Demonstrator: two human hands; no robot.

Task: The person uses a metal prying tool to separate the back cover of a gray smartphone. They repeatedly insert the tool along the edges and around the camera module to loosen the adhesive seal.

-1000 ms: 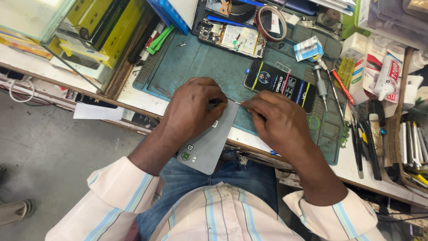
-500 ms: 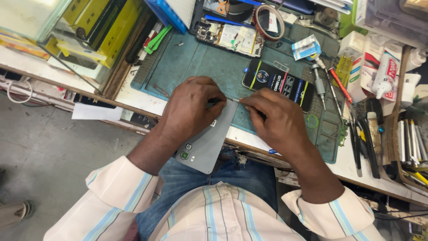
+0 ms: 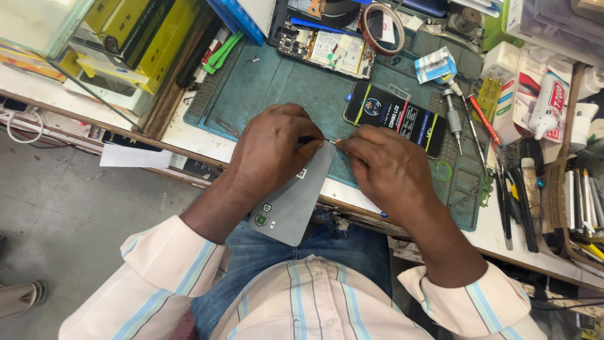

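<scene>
At centre frame, a person in a striped shirt works on a grey phone [image 3: 296, 201] lying back-up, half on the edge of a teal work mat [image 3: 264, 82] and half overhanging the lap, its camera end toward the lower left. The left hand [image 3: 277, 148] curls over the phone's upper end, fingers closed down on it to pin it, while the right hand [image 3: 384, 167] pinches a thin metal tool [image 3: 331, 142] whose tip meets the phone's top corner (the tool's full shape is hidden by the fingers). The handset looks thin, stiff and smooth, likely slippery and easy to crack if flexed, so it is best held by its long edges. Just above the hands lies a black packaged part [image 3: 396, 116]; an opened phone [image 3: 324, 47] sits at upper centre, with screwdrivers [image 3: 453, 123] at right
</scene>
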